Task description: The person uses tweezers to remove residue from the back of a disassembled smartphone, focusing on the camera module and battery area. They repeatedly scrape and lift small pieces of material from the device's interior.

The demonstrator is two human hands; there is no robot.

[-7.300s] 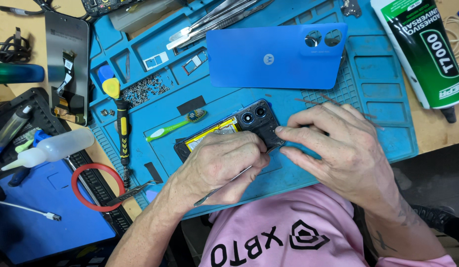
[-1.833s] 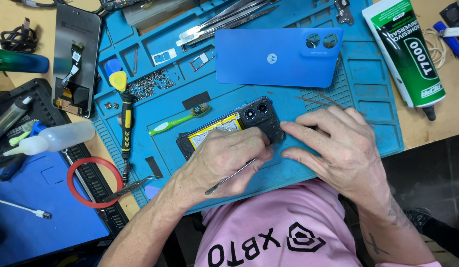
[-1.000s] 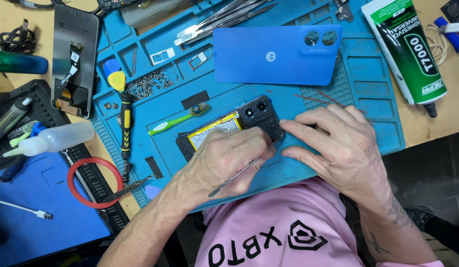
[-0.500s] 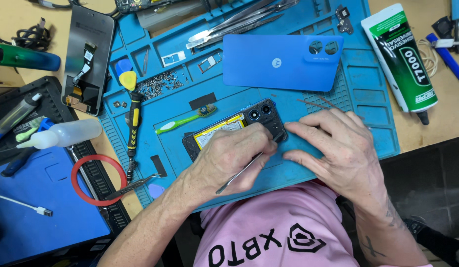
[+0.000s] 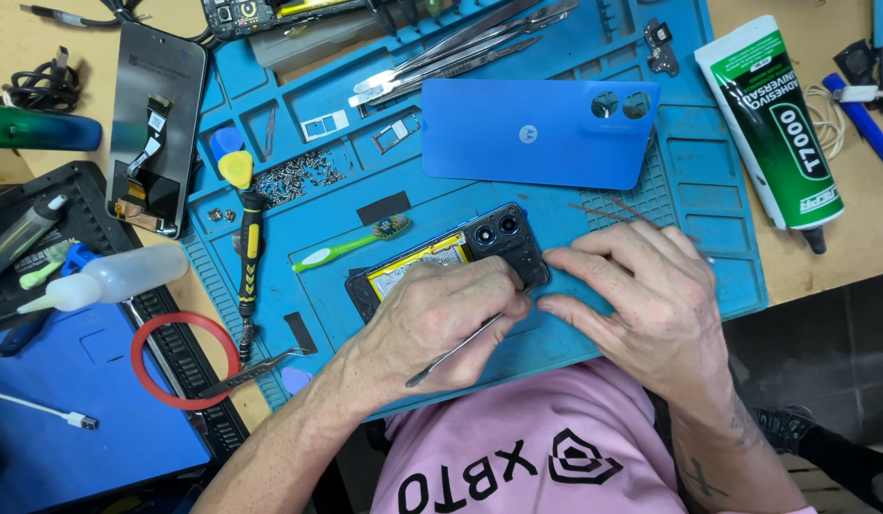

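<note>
Opened black phone [image 5: 460, 259], battery exposed, flat on blue mat [image 5: 717, 200]

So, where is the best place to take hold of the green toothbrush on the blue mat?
Probably by the long green handle of the toothbrush, coming from above at its left end. It lies flat on the blue mat with bare mat beside the handle; the bristle end sits close to the opened phone.

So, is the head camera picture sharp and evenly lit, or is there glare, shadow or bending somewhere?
Head view: sharp across the blue mat; light is even and soft, with only faint shadow under the hands, left hand and right hand; slight glare on the tweezers and the blue back cover; the wide lens bends the mat's edges a little near the corners.
</note>
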